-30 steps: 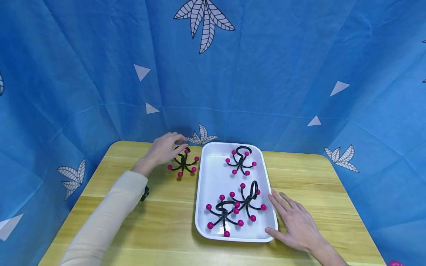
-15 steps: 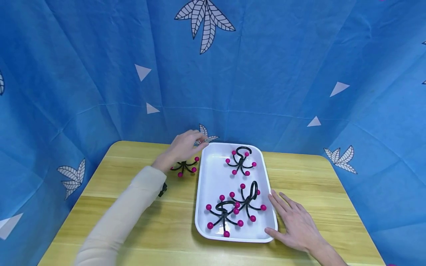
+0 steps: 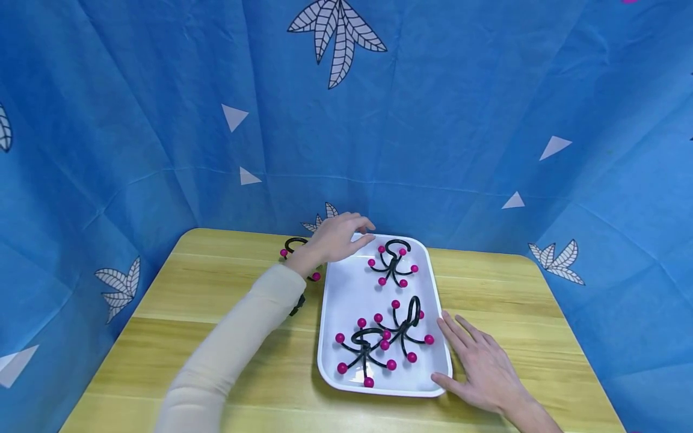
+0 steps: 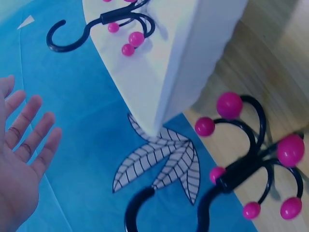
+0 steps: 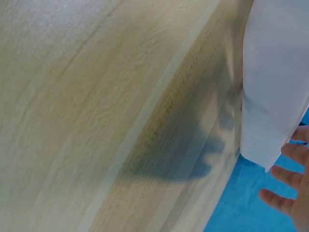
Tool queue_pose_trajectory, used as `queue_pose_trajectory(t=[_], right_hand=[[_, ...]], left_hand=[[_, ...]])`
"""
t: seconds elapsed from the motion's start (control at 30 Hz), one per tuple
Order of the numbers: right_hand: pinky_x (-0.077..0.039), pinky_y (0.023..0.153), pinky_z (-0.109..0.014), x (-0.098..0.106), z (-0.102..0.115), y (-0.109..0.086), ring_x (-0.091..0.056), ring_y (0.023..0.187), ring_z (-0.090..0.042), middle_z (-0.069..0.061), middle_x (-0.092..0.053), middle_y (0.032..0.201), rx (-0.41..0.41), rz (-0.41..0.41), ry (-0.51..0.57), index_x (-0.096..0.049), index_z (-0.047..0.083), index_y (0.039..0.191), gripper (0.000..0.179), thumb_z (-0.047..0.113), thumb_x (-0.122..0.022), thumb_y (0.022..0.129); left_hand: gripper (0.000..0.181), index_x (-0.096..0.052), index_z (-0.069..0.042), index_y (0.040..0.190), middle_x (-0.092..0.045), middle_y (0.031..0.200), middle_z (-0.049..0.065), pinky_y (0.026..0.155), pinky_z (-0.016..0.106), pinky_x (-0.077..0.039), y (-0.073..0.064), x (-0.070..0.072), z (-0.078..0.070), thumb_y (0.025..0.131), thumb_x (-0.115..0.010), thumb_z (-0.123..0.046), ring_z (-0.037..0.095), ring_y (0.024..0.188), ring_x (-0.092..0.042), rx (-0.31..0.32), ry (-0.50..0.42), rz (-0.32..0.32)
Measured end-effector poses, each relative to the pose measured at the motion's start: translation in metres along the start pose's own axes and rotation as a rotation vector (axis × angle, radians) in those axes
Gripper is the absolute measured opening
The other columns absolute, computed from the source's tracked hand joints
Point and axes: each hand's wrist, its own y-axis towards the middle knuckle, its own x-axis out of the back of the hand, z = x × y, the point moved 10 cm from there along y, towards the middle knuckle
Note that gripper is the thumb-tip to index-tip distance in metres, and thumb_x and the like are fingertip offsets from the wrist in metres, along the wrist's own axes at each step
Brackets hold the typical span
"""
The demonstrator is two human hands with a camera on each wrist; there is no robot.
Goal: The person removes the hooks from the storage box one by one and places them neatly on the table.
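My left hand point(image 3: 338, 237) hovers over the far left corner of a white tray point(image 3: 346, 288), fingers relaxed and holding nothing. Just right of it, inside the tray, stands a black hook rack point(image 3: 393, 263) with pink ball tips. Two similar hook racks, one at the front left point(image 3: 365, 347) and one at the middle right point(image 3: 403, 328), lie near each other in the tray. Outside it, a further hook rack point(image 4: 241, 169) is on the table, partly hidden by my left forearm in the head view. My right hand point(image 3: 482, 364) touches the tray's right rim with spread fingers.
The wooden table point(image 3: 514, 307) backs onto a blue curtain point(image 3: 444, 120) printed with leaves and triangles. A small black object point(image 3: 297, 305) shows beside my left sleeve.
My left hand has moved right, from above the hook rack on the table to above the tray's far part. My right hand has stayed at the rim.
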Motion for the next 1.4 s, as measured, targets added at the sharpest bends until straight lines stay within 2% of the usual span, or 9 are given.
queue_pose_trajectory(t=[0.33, 0.57, 0.97, 1.17, 1.4], right_hand=[[-0.049, 0.109, -0.063, 0.0, 0.0, -0.001, -0.049, 0.148, -0.038, -0.007, -0.045, 0.167, 0.013, -0.017, -0.005, -0.047, 0.014, 0.16, 0.101, 0.076, -0.071, 0.083], [-0.049, 0.109, -0.063, 0.0, 0.001, -0.001, -0.049, 0.148, -0.038, -0.008, -0.046, 0.167, 0.014, -0.022, -0.004, -0.046, 0.014, 0.16, 0.101, 0.074, -0.072, 0.083], [-0.049, 0.11, -0.062, -0.001, 0.0, -0.001, -0.048, 0.149, -0.037, -0.008, -0.045, 0.167, 0.009, -0.013, -0.008, -0.046, 0.014, 0.16, 0.101, 0.075, -0.072, 0.083], [-0.049, 0.109, -0.063, 0.0, 0.0, -0.001, -0.048, 0.149, -0.038, -0.008, -0.045, 0.167, 0.011, -0.021, -0.007, -0.047, 0.013, 0.159, 0.102, 0.074, -0.073, 0.083], [-0.049, 0.109, -0.063, 0.001, 0.0, -0.001, -0.049, 0.149, -0.038, -0.007, -0.045, 0.167, 0.008, -0.019, -0.002, -0.046, 0.014, 0.16, 0.102, 0.074, -0.073, 0.082]], left_hand=[[0.039, -0.067, -0.02, 0.138, -0.07, 0.123, -0.001, 0.096, 0.038, -0.058, 0.023, -0.022, -0.015, 0.109, -0.056, -0.044, 0.018, 0.116, -0.066, -0.012, -0.017, 0.026], [0.041, -0.065, -0.021, 0.14, -0.07, 0.126, -0.001, 0.096, 0.035, -0.057, 0.034, -0.04, -0.02, 0.109, -0.055, -0.046, 0.017, 0.117, -0.065, -0.001, -0.03, 0.053], [0.036, -0.067, -0.022, 0.137, -0.071, 0.124, -0.002, 0.094, 0.031, -0.056, 0.042, -0.066, -0.018, 0.109, -0.057, -0.043, 0.015, 0.113, -0.064, 0.037, -0.033, 0.067], [0.037, -0.068, -0.023, 0.135, -0.072, 0.124, -0.003, 0.098, 0.034, -0.056, 0.042, -0.07, -0.015, 0.109, -0.056, -0.047, 0.015, 0.117, -0.064, 0.054, -0.023, 0.062], [0.034, -0.07, -0.024, 0.133, -0.071, 0.118, -0.005, 0.091, 0.03, -0.055, 0.043, -0.072, -0.013, 0.109, -0.057, -0.044, 0.013, 0.108, -0.064, 0.052, -0.015, 0.056]])
